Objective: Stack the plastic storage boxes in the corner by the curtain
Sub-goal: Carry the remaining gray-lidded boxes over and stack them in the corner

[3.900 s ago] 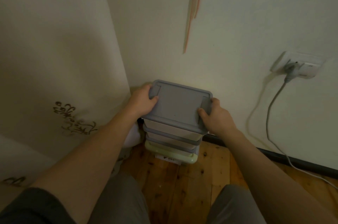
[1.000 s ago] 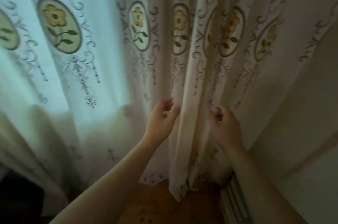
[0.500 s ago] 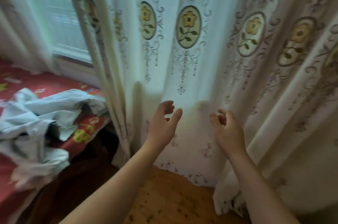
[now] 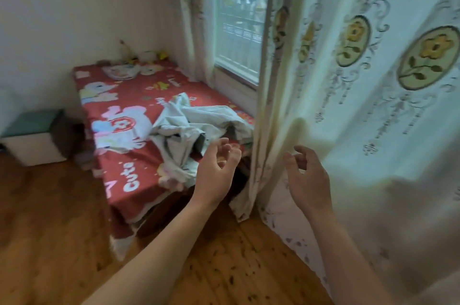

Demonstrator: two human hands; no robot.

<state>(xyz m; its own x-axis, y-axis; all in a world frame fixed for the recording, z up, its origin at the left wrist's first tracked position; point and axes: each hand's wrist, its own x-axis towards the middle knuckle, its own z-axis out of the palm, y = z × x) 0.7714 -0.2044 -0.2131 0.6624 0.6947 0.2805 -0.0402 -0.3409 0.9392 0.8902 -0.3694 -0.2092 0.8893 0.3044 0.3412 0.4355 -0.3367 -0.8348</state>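
Note:
The white curtain (image 4: pixel 368 95) with yellow flower medallions hangs at the right and fills that side of the view. No plastic storage box shows in this view. My left hand (image 4: pixel 216 175) is raised in front of the bed's edge, fingers loosely curled, holding nothing. My right hand (image 4: pixel 308 177) hovers just in front of the curtain's lower folds, fingers relaxed and empty, not gripping the cloth.
A low bed with a red cartoon sheet (image 4: pixel 139 115) stands at the left under the window (image 4: pixel 239 23), with crumpled white cloth (image 4: pixel 189 130) on it. A small box stool with a teal top (image 4: pixel 34 135) sits at far left. Wooden floor (image 4: pixel 224 267) lies below my arms.
My view has swung left from the curtain toward the bed and window. Both hands have stayed raised and empty; the stack of boxes seen earlier is out of view.

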